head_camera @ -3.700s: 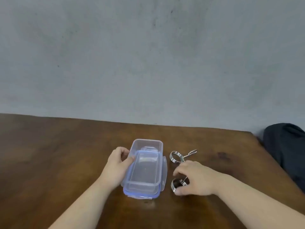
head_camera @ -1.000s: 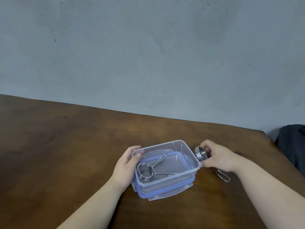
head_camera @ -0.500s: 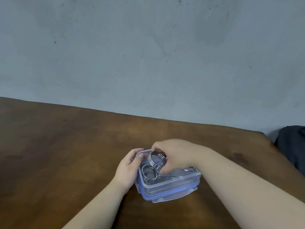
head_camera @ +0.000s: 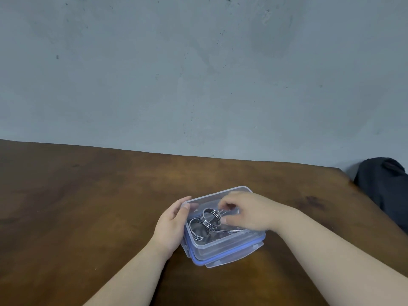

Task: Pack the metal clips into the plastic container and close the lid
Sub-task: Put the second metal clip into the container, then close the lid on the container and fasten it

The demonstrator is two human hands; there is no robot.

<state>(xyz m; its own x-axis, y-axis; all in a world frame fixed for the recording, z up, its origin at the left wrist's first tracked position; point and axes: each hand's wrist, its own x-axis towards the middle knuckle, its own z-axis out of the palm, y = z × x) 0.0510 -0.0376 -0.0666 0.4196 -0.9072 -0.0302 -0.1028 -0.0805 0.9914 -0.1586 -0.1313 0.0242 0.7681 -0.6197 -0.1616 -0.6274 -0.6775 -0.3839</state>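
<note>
A clear plastic container (head_camera: 223,245) stands open on the brown table, resting on its blue-rimmed lid (head_camera: 229,259). One coiled metal clip (head_camera: 198,230) lies inside at the left end. A second metal clip (head_camera: 211,218) is partly inside the container, tilted above the first, with my right hand (head_camera: 247,214) pinching its handles. My left hand (head_camera: 171,226) grips the container's left end, thumb on the rim.
The wooden table (head_camera: 88,206) ends against a grey wall. A dark bag or cloth (head_camera: 384,186) sits off the table's far right corner. My right forearm crosses the lower right of the view.
My right hand picked the second clip off the table to the right of the container, carried it over the rim and lowered it inside beside the first. My left hand kept its hold.
</note>
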